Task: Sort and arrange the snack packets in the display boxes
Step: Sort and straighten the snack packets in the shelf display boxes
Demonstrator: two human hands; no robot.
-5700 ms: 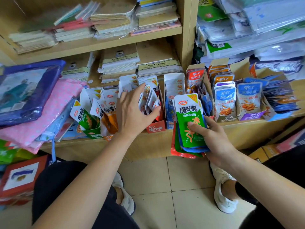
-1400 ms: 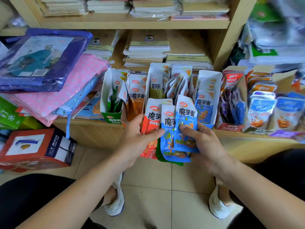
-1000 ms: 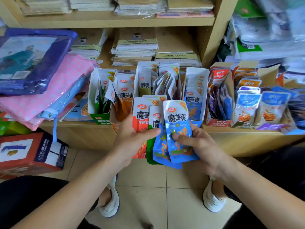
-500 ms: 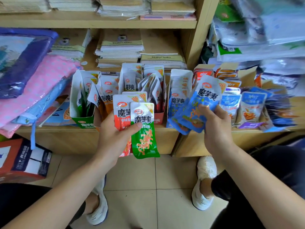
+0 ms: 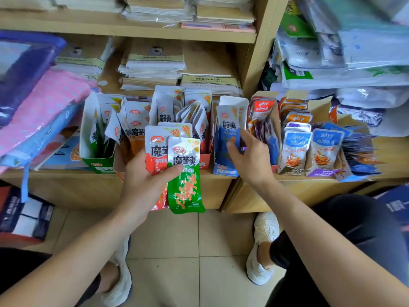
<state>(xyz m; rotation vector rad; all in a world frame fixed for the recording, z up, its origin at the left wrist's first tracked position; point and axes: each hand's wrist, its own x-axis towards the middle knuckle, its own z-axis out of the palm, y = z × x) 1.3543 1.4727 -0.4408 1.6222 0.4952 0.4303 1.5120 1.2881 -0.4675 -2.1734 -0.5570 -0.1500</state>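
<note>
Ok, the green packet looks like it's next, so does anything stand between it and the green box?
The orange packets stand on the shelf between them, but the left hand holds the green packet out in front, clear of them. The green box is open on top, its own packets leaning untidily.
</note>
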